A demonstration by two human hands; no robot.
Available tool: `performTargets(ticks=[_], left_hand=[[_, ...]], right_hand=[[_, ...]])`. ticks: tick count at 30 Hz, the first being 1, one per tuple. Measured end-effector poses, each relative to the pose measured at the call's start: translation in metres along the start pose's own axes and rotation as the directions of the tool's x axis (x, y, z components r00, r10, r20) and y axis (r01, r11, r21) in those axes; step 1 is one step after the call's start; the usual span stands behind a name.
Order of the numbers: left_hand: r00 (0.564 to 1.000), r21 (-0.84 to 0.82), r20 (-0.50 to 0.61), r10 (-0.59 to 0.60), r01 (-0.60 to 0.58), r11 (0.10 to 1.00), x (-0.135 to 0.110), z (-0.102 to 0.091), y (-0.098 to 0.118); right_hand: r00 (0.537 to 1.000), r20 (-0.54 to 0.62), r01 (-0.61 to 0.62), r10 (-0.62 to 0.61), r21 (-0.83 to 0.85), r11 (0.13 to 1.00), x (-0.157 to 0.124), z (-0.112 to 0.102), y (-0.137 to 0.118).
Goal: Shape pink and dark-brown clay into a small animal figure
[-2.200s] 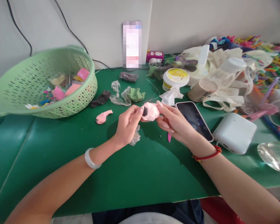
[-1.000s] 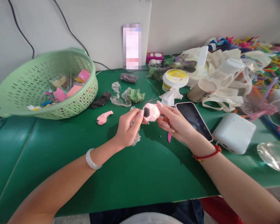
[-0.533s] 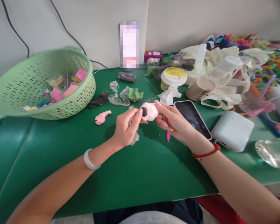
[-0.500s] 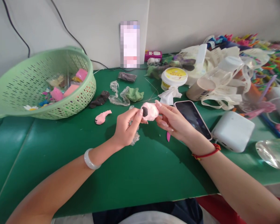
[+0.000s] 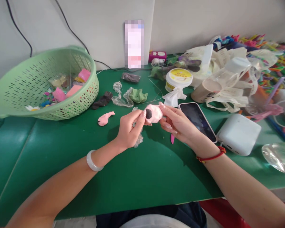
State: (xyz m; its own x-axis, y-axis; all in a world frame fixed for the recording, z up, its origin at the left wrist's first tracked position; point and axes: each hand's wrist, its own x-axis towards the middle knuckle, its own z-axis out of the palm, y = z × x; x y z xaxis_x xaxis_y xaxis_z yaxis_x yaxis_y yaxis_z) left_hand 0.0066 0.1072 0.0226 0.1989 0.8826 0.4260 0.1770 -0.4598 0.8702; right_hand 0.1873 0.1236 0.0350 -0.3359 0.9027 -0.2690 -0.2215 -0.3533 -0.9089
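Left hand [image 5: 129,129] and right hand [image 5: 178,122] pinch the pink clay lump [image 5: 156,114] from either side — best lightly, lest the black clay disc [image 5: 148,114] smear.

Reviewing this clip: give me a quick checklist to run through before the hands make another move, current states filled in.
1. Pink lump supported: ok, left hand and right hand hold opposite sides.
2. Black patch visible: ok, on the lump's left side.
3. Patch firmly stuck: cannot tell.
4. Separate pink piece away from the hands: ok, on the green table.
5. Table near the hands uncluttered: not ok, crinkled clear plastic beside the left hand.
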Motion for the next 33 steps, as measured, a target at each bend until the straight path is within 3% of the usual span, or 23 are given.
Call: performTargets(ticks=[33], left_hand=[[1.000, 0.005, 0.000, -0.011, 0.011, 1.000, -0.0003, -0.0004, -0.0012]], right_hand=[[1.000, -0.002, 0.001, -0.001, 0.016, 1.000, -0.0008, 0.0012, -0.0018]])
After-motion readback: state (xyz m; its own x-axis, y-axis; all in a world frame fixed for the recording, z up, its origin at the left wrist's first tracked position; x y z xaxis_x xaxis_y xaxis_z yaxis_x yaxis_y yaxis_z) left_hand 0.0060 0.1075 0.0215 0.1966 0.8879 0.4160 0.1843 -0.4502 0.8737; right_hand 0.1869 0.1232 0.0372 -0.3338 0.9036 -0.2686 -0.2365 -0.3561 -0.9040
